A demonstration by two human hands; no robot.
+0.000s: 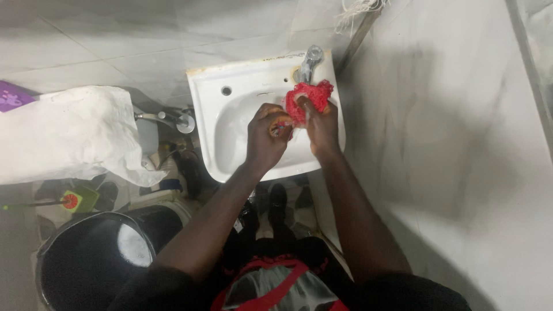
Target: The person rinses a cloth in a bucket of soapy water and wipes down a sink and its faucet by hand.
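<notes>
Over a white wash basin [213,92] both of my hands work together. My right hand [321,129] grips a red mesh scrubbing sponge [308,95], bunched up just below the metal tap [310,62]. My left hand [266,135] is closed around a small orange object [282,120], partly hidden by the fingers, and presses it against the red sponge. What the orange object is cannot be told.
A white cloth or bag [69,132] lies to the left. A dark bucket holding water [95,259] stands at the lower left. Pipes and a valve [173,121] sit beside the basin. Pale tiled walls [449,115] close in on the right.
</notes>
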